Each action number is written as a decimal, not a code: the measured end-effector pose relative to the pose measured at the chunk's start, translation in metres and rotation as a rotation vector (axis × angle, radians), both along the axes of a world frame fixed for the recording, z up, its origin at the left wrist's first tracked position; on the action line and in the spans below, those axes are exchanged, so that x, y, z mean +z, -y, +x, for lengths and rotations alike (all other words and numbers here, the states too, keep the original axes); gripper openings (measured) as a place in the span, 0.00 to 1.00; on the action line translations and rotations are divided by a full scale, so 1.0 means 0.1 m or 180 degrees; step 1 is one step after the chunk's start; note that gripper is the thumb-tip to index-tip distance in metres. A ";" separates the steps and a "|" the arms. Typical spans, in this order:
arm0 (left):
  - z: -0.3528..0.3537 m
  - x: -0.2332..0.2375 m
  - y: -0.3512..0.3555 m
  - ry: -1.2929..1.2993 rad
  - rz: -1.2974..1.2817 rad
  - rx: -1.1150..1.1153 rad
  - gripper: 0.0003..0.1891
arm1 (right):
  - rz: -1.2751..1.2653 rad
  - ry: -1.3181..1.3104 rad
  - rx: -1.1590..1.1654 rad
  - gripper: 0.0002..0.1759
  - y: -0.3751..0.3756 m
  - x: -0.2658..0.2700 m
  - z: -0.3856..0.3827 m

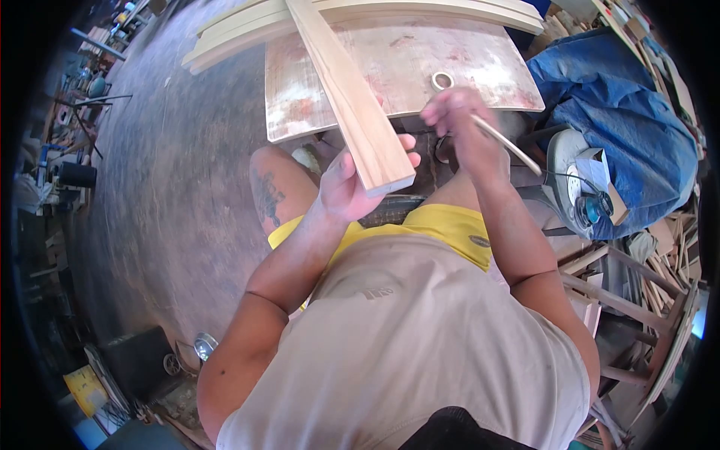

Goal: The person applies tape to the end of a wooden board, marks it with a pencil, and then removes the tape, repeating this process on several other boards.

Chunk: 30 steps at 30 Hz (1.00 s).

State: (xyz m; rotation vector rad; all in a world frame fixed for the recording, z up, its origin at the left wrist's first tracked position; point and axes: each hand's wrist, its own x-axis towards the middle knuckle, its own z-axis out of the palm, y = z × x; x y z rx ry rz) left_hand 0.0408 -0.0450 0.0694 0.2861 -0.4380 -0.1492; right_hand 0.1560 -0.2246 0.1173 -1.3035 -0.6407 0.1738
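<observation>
A long pale wooden board (352, 112) slants toward me, its far end up at the worktable's back. My left hand (341, 186) is closed around its near end from below, the fingertips showing along the right edge. Blurred by motion, my right hand (466, 135) is raised just right of the board and apart from it. A thin pale stick (510, 144) sticks out of that hand toward the lower right; its other end is hidden by the fingers. Just beyond my right hand, a roll of tape (442, 80) lies on the stained worktable (480, 56).
More long boards (247, 31) lie across the table's back and overhang its left side. At right, a sander-like power tool (592, 206) and a small box (616, 196) sit on a chair beside a blue tarp (637, 112). Wood scraps (667, 259) pile up behind a wooden frame (622, 300).
</observation>
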 end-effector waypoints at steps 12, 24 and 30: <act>0.27 -0.46 -0.71 -0.0749 0.4675 -0.1234 0.42 | -0.0006 -0.2735 0.2223 0.29 -0.33 -1.13 -0.12; 2.13 -0.88 -1.62 -0.2225 0.1135 0.1088 0.45 | -0.0649 -0.2707 0.1550 0.22 -0.23 -1.13 -0.03; 2.36 -0.75 -1.36 -0.2239 0.1096 0.1794 0.25 | -0.1309 -0.2154 0.1336 0.21 0.31 -0.64 0.07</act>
